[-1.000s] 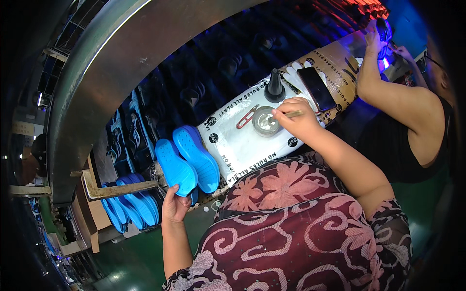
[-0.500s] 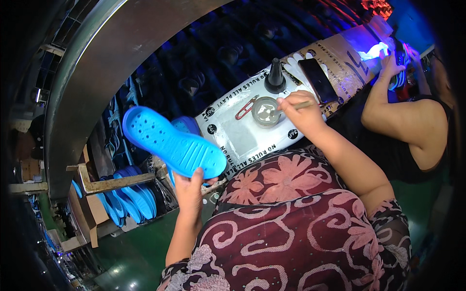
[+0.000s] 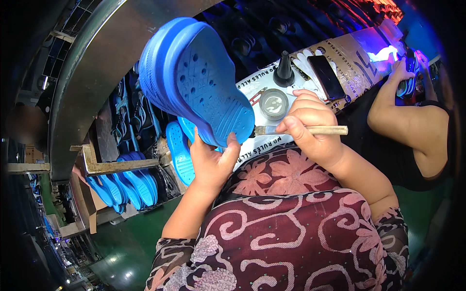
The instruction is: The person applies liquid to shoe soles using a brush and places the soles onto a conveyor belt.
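Note:
My left hand point(image 3: 213, 162) grips a thick blue shoe sole point(image 3: 208, 92) near its heel end. The sole is raised and tilted, so its ribbed side wall and the holed, grooved face both show. In my right hand point(image 3: 313, 128) is a brush point(image 3: 335, 130) with a pale wooden handle. Its bristles are at the heel edge of the sole; whether they touch it I cannot tell. Just beyond the brush, a glass jar point(image 3: 274, 104) with a little clear liquid stands on the white, plastic-wrapped board point(image 3: 267, 140). A red tool point(image 3: 258, 95) lies beside the jar, partly hidden by the sole.
Behind the jar stand a black cone-topped bottle point(image 3: 284, 72), a white glove point(image 3: 306, 63) and a phone point(image 3: 325, 77). More blue soles point(image 3: 131, 182) sit in a rack at left. A co-worker's arm point(image 3: 388, 92) is at right, and a metal beam point(image 3: 77, 92) curves overhead.
The sole has come up and turned, showing its side wall. My right hand has drawn the brush from the jar toward the sole's heel.

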A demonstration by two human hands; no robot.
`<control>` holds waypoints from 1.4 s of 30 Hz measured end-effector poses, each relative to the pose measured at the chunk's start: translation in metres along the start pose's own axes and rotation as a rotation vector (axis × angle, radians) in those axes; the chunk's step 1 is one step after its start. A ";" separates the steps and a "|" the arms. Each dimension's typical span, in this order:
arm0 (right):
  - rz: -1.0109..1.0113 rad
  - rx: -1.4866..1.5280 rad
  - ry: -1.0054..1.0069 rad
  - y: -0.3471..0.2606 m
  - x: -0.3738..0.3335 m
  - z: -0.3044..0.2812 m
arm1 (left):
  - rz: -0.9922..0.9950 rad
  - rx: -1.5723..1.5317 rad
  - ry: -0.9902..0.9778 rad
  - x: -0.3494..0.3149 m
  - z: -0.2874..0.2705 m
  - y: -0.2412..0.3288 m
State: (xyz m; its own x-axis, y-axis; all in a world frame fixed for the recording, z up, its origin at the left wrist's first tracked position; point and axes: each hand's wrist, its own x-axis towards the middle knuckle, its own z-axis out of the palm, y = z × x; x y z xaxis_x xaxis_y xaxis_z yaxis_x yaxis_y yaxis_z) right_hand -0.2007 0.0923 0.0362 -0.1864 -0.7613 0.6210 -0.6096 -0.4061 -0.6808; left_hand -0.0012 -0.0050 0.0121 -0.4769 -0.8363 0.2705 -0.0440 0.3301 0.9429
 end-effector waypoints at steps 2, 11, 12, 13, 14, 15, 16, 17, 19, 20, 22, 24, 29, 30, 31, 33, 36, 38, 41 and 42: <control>-0.021 -0.021 -0.001 -0.002 0.000 0.002 | 0.090 0.062 0.001 0.000 -0.001 -0.001; -0.050 -0.145 -0.061 0.004 0.000 0.005 | 0.115 0.075 -0.034 -0.001 -0.004 -0.005; -0.047 -0.161 -0.056 0.005 0.000 0.004 | 0.136 0.076 -0.023 -0.001 -0.004 -0.006; -0.043 -0.177 -0.052 0.005 -0.001 0.003 | 0.155 0.077 -0.012 -0.002 -0.005 -0.007; -0.021 -0.166 -0.053 0.004 -0.002 0.002 | 0.151 0.078 -0.011 -0.002 -0.005 -0.008; -0.019 -0.163 -0.056 0.003 -0.001 0.002 | 0.151 0.089 -0.005 -0.002 -0.007 -0.010; -0.020 -0.144 -0.063 0.001 0.000 0.002 | 0.154 0.097 -0.002 -0.002 -0.007 -0.012; -0.022 -0.124 -0.071 0.000 0.001 0.002 | 0.153 0.096 -0.004 -0.002 -0.006 -0.013; -0.022 -0.096 -0.062 0.000 -0.001 0.008 | 0.171 0.133 -0.010 -0.002 -0.007 -0.014; -0.041 -0.104 -0.062 0.001 -0.002 0.010 | 0.171 0.134 -0.011 -0.002 -0.006 -0.013; -0.060 -0.108 -0.065 0.001 -0.002 0.012 | 0.228 0.131 0.020 0.000 -0.004 -0.011; -0.038 -0.143 -0.088 0.001 -0.002 0.008 | 0.216 0.116 0.040 -0.002 -0.004 -0.013; 0.023 -0.076 -0.033 -0.001 -0.001 0.008 | 0.261 0.164 0.054 -0.003 -0.003 -0.013; 0.024 -0.076 -0.032 -0.001 -0.001 0.009 | 0.274 0.180 0.065 -0.003 -0.002 -0.013; 0.004 -0.082 -0.027 -0.001 -0.001 0.012 | 0.286 0.197 0.075 -0.004 -0.001 -0.013; -0.014 -0.086 -0.022 -0.001 -0.002 0.015 | 0.283 0.169 0.078 -0.004 -0.001 -0.017; -0.008 -0.093 -0.035 0.000 -0.004 0.016 | 0.304 0.164 0.090 -0.002 -0.003 -0.021; 0.049 -0.071 -0.067 0.002 -0.005 0.012 | 0.326 0.187 0.099 -0.003 -0.003 -0.021; 0.079 -0.041 -0.013 0.001 -0.003 0.012 | 0.315 0.179 0.114 -0.003 -0.001 -0.021; 0.087 -0.028 0.006 0.001 -0.003 0.012 | 0.331 0.188 0.116 -0.003 -0.001 -0.022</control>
State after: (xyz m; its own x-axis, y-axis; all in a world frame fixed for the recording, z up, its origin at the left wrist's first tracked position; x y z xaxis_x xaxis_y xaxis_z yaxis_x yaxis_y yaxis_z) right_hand -0.1913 0.0880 0.0293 -0.2439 -0.7899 0.5626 -0.6120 -0.3247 -0.7211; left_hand 0.0021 -0.0101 -0.0096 -0.3903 -0.7116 0.5842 -0.0700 0.6556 0.7519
